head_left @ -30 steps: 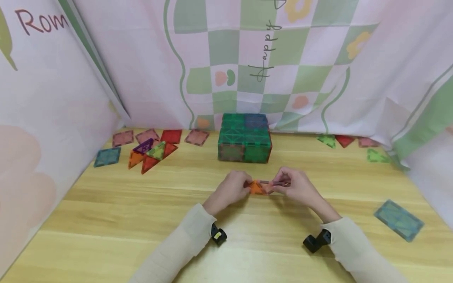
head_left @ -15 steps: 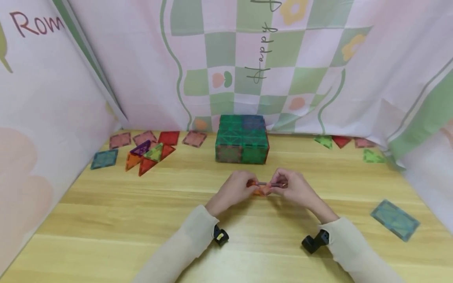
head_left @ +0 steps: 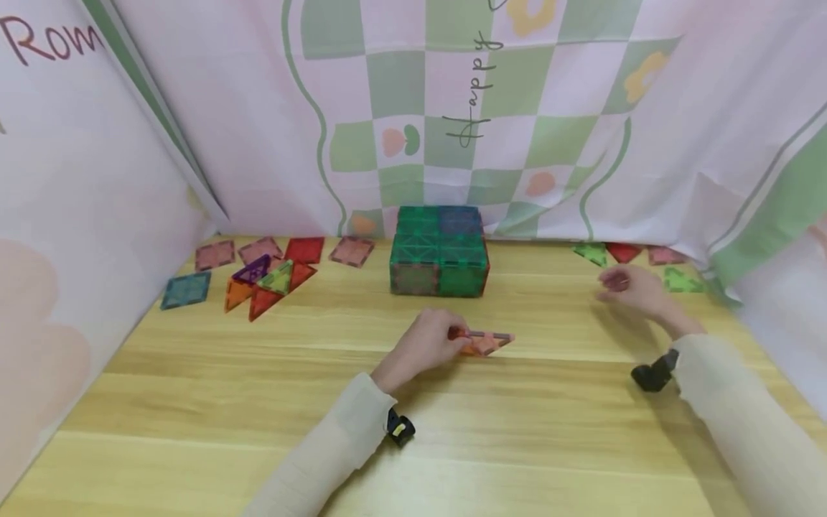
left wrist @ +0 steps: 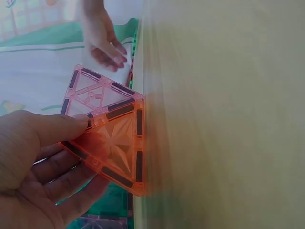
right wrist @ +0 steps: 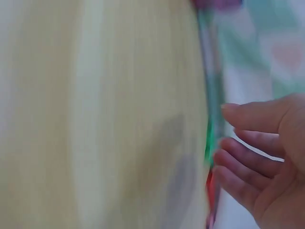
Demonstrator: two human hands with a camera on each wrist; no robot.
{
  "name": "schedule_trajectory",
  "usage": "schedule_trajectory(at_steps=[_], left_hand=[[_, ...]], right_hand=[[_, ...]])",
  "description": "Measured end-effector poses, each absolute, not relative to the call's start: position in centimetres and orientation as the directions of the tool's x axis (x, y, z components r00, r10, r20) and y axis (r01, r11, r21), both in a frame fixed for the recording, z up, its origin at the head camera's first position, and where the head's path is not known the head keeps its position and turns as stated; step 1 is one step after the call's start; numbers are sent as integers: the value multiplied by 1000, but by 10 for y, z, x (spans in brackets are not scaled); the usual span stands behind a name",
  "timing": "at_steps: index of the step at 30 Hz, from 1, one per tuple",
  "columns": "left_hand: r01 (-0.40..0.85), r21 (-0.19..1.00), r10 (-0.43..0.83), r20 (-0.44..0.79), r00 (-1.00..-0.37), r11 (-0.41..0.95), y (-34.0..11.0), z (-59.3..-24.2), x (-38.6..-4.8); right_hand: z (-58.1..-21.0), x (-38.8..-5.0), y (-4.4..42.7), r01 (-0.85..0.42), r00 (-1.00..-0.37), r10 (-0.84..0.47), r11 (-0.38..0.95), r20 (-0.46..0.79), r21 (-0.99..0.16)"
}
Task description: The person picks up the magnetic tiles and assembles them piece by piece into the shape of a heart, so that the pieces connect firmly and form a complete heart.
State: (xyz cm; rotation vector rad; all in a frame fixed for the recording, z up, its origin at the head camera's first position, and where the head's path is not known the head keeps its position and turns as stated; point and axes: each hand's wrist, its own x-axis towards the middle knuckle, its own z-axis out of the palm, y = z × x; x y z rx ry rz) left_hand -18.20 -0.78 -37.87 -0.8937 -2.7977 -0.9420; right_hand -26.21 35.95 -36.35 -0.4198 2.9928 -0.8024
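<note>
In the left wrist view an orange triangular tile [left wrist: 114, 143] stands upright with one edge on the table, joined along a side to a pink triangular tile [left wrist: 93, 95]. My left hand [head_left: 426, 346] pinches the orange tile between thumb and fingers. To the right, my right hand [head_left: 636, 293] is in the air, holding nothing, its fingers loosely bent in the right wrist view. Behind it lie a green triangle [head_left: 591, 253], a red tile [head_left: 623, 253], a pink tile [head_left: 665, 255] and another green triangle [head_left: 682, 281].
A green box of tiles [head_left: 439, 251] stands at the back middle of the table [head_left: 413, 459]. Pink tiles [head_left: 352, 251], a red tile [head_left: 305, 250], a blue tile [head_left: 185, 290] and a cluster with a purple triangle [head_left: 252, 270] lie at the back left.
My right hand has let go of the pink tile and moved right and back. My left hand still grips the orange tile near the same spot.
</note>
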Motion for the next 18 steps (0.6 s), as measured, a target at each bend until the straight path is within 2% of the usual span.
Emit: schedule_trajectory(at_steps=[5,9,12,18], left_hand=[[550,519,518,223,-826,654,-9,-377,-183],[547,519,523,210,-826,657,-8,-377,-182],[537,523,514,205,-833,662,-9,-377,-182],[520,551,508,191,-840,652,-11,-378,-185]], right_hand=[[-366,-284,419,-137,-990,-143,897,17,-419],[-367,-294,453,-119,-990,-142,904,-26,-411],[-371,-301,468,-144,-984,-173,902,-35,-407],[-373,-308,480,-103,-987,-144,910,-73,-402]])
